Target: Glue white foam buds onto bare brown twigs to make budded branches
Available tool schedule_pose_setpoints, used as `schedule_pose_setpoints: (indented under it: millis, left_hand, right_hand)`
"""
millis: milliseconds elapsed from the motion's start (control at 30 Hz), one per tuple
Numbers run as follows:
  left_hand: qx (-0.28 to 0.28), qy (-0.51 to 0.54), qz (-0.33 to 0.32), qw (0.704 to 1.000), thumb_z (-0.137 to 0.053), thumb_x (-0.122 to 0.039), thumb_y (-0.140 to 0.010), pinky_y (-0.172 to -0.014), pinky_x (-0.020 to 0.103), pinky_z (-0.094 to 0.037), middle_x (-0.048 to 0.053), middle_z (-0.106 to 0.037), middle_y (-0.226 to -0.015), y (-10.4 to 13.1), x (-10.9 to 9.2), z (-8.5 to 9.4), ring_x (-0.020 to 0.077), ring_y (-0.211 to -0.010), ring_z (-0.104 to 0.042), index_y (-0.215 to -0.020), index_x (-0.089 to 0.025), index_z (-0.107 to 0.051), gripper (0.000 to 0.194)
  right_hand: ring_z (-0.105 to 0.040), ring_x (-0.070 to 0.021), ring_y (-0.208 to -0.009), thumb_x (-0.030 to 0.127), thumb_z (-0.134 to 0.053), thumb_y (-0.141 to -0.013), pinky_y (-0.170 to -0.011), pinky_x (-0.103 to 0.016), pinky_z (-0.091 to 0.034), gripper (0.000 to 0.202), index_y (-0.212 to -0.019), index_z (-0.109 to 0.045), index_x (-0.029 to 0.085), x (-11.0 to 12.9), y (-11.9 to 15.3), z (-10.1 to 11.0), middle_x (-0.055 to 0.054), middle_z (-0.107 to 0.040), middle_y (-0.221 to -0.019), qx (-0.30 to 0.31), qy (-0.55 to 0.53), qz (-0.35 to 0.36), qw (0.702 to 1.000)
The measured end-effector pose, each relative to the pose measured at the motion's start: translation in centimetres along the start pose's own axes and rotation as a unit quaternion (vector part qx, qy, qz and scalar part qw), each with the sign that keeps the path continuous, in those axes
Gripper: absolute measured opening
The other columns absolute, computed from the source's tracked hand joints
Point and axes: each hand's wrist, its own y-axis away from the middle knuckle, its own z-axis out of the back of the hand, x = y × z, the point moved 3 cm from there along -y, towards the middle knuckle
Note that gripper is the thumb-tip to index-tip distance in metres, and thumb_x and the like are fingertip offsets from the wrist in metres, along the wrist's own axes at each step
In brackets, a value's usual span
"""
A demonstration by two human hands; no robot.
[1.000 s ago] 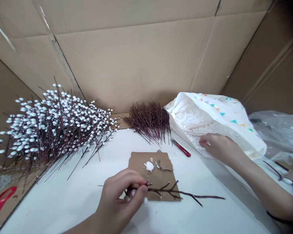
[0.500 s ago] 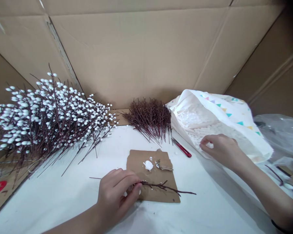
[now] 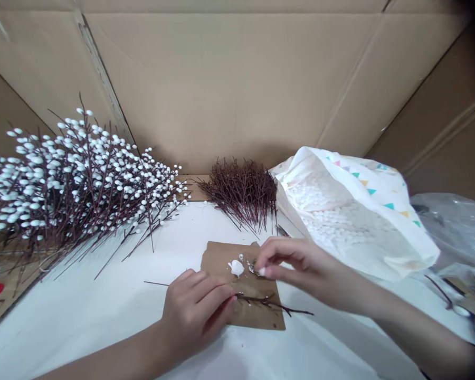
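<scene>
My left hand (image 3: 200, 306) is closed around a thin brown artificial twig (image 3: 267, 302), whose forked end points right over a piece of cardboard (image 3: 261, 319). Between the thumb and fingertips of my right hand (image 3: 296, 264) is a small white foam berry (image 3: 262, 271), held just above the cardboard's right side. A blob of white glue (image 3: 236, 268) lies on the cardboard, left of my right fingertips. The open white bag (image 3: 312, 221) beyond my right hand holds many white berries. Any berries under my left fingers are hidden.
At the left lies a big heap of twigs with white berries (image 3: 75, 184). A bundle of bare brown twigs (image 3: 243, 192) rests at the back centre. Cardboard walls (image 3: 229, 84) enclose the table, and clear plastic (image 3: 451, 227) lies at the right.
My right hand has come from the bag's opening leftward to the cardboard, with a white berry in its fingertips. My left hand keeps its hold on the twig. The red knife is now mostly covered.
</scene>
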Motion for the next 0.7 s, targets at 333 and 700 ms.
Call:
schedule_pose_setpoints:
  millis: [333, 700]
  left_hand:
    - [0.025, -0.012, 0.004, 1.0, -0.066, -0.008, -0.075, -0.052, 0.029, -0.035, -0.001, -0.074, -0.074, 0.0, 0.1, -0.3, 0.0147, -0.054, -0.056, -0.084, -0.02, -0.062, 0.015]
    - [0.047, -0.015, 0.015, 0.999, -0.064, -0.009, -0.076, -0.051, 0.03, -0.034, -0.002, -0.074, -0.074, 0.0, 0.1, -0.3, 0.0149, -0.054, -0.056, -0.083, -0.02, -0.062, 0.013]
  right_hand:
    - [-0.058, -0.0098, -0.073, 0.011, -0.065, -0.081, -0.068, -0.021, -0.043, 0.007, -0.08, -0.069, 0.017, -0.5, -1.0, -3.7, 0.001, -0.064, -0.077, 0.01, -0.02, 0.026, 0.999]
    - [-0.062, -0.0123, -0.068, 0.009, -0.063, -0.079, -0.063, -0.022, -0.046, 0.014, -0.075, -0.073, 0.018, -1.5, -1.0, -4.4, -0.001, -0.07, -0.075, -0.002, -0.054, -0.037, 0.998]
